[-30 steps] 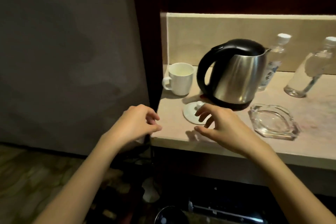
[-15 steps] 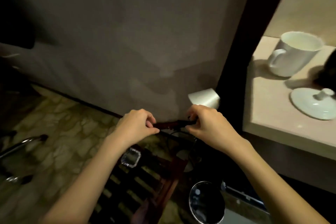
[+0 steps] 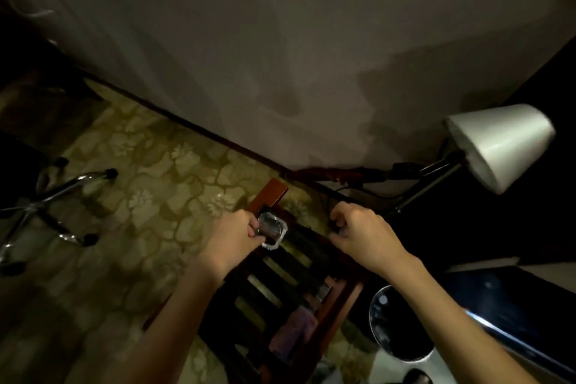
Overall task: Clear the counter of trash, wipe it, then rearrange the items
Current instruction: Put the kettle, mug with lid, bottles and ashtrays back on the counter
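While the head cam points down at the patterned carpet [image 3: 131, 196], I can see both hands over a wooden slatted rack [image 3: 280, 290]. My left hand [image 3: 230, 240] is curled up tight, right beside a small foil-looking cup [image 3: 272, 229] at its 3 o'clock; honestly can't tell if it's pinching the cup or just touching it, too blurry. My right hand [image 3: 364, 237] is fisted too, and whether anything's in it I can't tell. White lamp [image 3: 498, 146] at 2 o'clock, chair base [image 3: 46, 206] at 9, round bin [image 3: 396, 324] at 5. Counter's out of view.
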`<move>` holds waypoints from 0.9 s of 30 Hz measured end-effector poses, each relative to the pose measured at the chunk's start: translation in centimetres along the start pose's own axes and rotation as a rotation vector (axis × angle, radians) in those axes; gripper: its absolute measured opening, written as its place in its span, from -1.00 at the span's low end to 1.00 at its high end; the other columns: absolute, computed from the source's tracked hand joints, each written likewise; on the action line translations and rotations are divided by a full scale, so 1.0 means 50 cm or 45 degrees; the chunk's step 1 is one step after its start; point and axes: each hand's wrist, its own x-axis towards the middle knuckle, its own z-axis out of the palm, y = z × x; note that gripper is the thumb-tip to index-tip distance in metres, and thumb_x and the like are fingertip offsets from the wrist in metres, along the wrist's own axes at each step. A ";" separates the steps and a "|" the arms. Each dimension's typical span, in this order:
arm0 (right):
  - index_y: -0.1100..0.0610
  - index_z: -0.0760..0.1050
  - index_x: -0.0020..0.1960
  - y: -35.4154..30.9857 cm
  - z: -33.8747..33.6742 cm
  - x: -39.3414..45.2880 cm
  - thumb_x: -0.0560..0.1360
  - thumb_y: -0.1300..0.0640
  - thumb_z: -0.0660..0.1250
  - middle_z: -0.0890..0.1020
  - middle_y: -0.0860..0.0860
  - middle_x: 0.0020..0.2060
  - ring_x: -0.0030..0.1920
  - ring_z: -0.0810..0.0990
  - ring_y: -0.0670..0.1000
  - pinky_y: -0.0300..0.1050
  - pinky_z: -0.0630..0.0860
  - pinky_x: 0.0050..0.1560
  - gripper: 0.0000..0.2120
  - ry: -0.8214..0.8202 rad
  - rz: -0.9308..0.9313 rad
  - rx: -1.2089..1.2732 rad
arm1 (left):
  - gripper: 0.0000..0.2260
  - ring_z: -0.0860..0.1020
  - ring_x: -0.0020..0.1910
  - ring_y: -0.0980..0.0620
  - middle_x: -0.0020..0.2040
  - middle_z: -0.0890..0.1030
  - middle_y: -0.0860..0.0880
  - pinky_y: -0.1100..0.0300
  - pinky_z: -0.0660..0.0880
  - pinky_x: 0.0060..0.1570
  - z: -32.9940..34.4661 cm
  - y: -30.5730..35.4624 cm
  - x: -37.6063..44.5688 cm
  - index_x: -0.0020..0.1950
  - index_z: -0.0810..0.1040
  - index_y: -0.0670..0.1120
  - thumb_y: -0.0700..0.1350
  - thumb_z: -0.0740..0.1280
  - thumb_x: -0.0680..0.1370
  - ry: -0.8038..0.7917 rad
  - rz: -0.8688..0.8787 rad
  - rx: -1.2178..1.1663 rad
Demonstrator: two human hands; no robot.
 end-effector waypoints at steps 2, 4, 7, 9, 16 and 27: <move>0.08 0.42 0.19 0.003 0.050 0.033 0.48 0.03 0.37 0.53 0.01 0.06 -0.01 0.59 0.08 0.03 0.57 -0.05 -0.68 -0.029 0.017 0.009 | -0.76 0.59 -0.08 0.16 -0.10 0.61 0.13 0.18 0.55 0.04 0.033 -0.043 0.032 0.10 0.57 0.02 0.00 0.45 0.46 -0.040 -0.055 -0.005; 0.08 0.40 0.21 0.010 0.101 0.064 0.49 0.03 0.36 0.53 0.02 0.07 -0.01 0.59 0.09 0.00 0.57 -0.06 -0.66 -0.037 0.030 -0.002 | -0.77 0.58 -0.12 0.18 -0.13 0.58 0.16 0.16 0.57 0.01 0.070 -0.082 0.066 0.10 0.56 0.02 -0.01 0.44 0.47 -0.072 -0.078 -0.015; 0.08 0.37 0.24 0.020 0.175 0.103 0.51 0.03 0.35 0.52 0.04 0.11 0.03 0.59 0.11 -0.04 0.54 -0.10 -0.64 -0.060 0.048 -0.023 | -0.77 0.58 -0.13 0.17 -0.13 0.58 0.16 0.20 0.55 -0.05 0.122 -0.126 0.111 0.13 0.56 0.00 -0.03 0.42 0.49 -0.103 -0.089 0.009; 0.09 0.37 0.23 0.030 0.229 0.125 0.51 0.03 0.35 0.53 0.04 0.11 0.04 0.59 0.11 -0.03 0.54 -0.09 -0.66 -0.068 0.064 -0.027 | -0.75 0.59 -0.10 0.14 -0.06 0.60 0.11 0.20 0.56 -0.04 0.156 -0.149 0.146 0.16 0.55 -0.02 -0.02 0.41 0.50 -0.116 -0.070 0.062; 0.10 0.39 0.22 0.068 0.388 0.194 0.50 0.04 0.35 0.53 0.05 0.10 0.03 0.59 0.12 -0.03 0.52 -0.10 -0.66 -0.152 0.124 0.013 | -0.73 0.59 -0.08 0.04 -0.04 0.61 0.01 0.10 0.57 -0.05 0.256 -0.231 0.269 0.09 0.55 -0.04 0.04 0.43 0.47 -0.109 -0.081 0.144; 0.14 0.37 0.25 0.104 0.494 0.294 0.50 0.07 0.34 0.53 0.08 0.11 0.06 0.58 0.15 -0.03 0.49 -0.08 -0.63 -0.198 0.192 0.031 | -0.67 0.61 -0.07 0.00 -0.01 0.63 -0.02 0.06 0.60 -0.07 0.319 -0.277 0.400 0.10 0.55 -0.04 0.11 0.44 0.44 0.014 -0.083 0.153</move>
